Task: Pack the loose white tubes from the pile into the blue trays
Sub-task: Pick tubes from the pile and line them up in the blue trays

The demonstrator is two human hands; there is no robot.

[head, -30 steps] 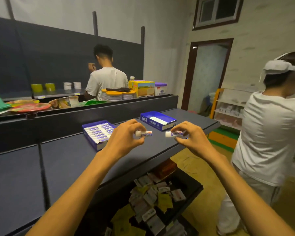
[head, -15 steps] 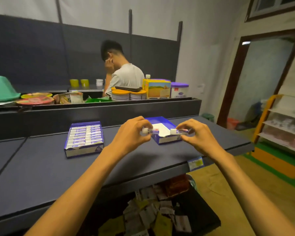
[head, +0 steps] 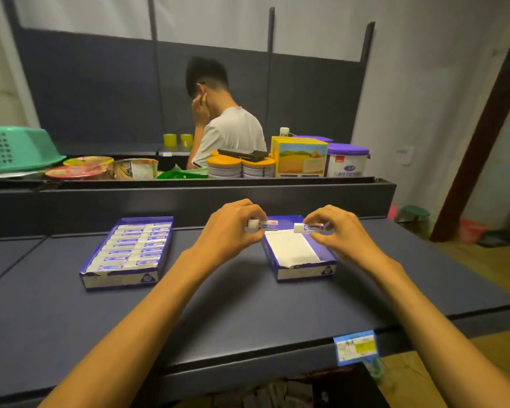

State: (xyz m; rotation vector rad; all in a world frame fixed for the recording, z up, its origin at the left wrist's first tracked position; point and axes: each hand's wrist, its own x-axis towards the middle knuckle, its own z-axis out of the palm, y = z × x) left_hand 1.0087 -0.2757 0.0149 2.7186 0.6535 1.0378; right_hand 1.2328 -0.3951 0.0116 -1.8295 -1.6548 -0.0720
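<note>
left hand pinching a white tube, right hand pinching another tube, above blue tray

Almost no legible text; printing was there but blurred.
Tubes in the left blue tray carried purple label bands, unreadable. Both trays had a small round logo on the front wall, left one and right tray alike, too small to make out. The shelf-edge price tag, blue with a yellow patch, had dark marks, not readable. The white tub with purple lid showed a small red mark and blue characters, illegible. The yellow carton showed a picture only. Tubes in the left hand and right hand: labels blurred.
</note>
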